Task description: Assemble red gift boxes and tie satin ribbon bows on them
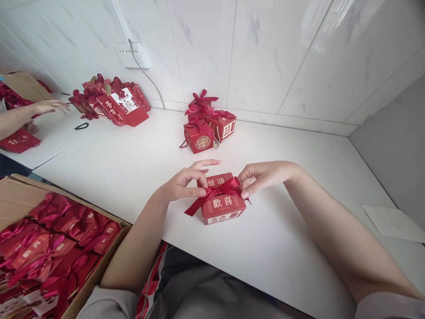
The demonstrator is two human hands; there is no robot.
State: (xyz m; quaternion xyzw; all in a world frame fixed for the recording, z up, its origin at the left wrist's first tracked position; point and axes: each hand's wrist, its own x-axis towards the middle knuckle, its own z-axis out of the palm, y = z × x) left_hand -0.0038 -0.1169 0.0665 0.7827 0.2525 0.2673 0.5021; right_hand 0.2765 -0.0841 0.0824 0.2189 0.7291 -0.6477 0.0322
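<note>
A small red gift box (222, 208) with white characters stands on the white table (272, 248) in front of me. A red ribbon (217, 191) is tied in a bow across its top. My left hand (186, 181) pinches the bow's left loop between thumb and fingers. My right hand (262, 177) pinches the bow's right loop. Both hands are closed on the ribbon, pulling at opposite sides.
A cluster of finished red boxes (207, 124) sits by the wall. A pile of flat red boxes (113, 104) lies at the far left, near another person's hand (49, 106). A cardboard carton (43, 252) of ribboned boxes stands at my lower left. Paper (392, 221) lies at right.
</note>
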